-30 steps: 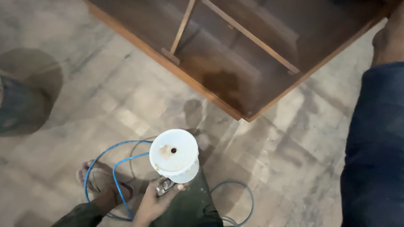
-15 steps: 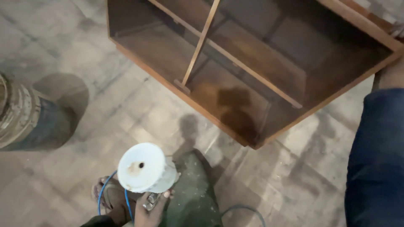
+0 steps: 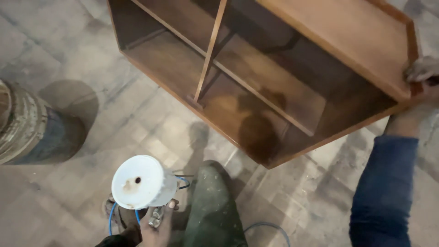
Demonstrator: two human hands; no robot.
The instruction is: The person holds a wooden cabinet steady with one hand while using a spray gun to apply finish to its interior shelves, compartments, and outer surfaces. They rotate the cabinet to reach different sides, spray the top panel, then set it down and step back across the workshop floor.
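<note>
Vs 1 s ago: view swung up, wooden cabinet (image 3: 274, 87) now fills frame. Left hand (image 3: 155, 224) closed on spray gun (image 3: 141, 185), low by knee; right hand (image 3: 423, 75) grips cabinet corner. Gun not aimed yet.

Single head-worn view, looking steeply down at the floor (image 3: 68, 192) from standing height. Bottom edge, nearest the lens: wearer's hand (image 3: 155, 226) and knee (image 3: 212, 206). Wooden cabinet (image 3: 274, 82) fills the upper frame, farther off. Drum (image 3: 32, 123) cut off by the left edge.
</note>
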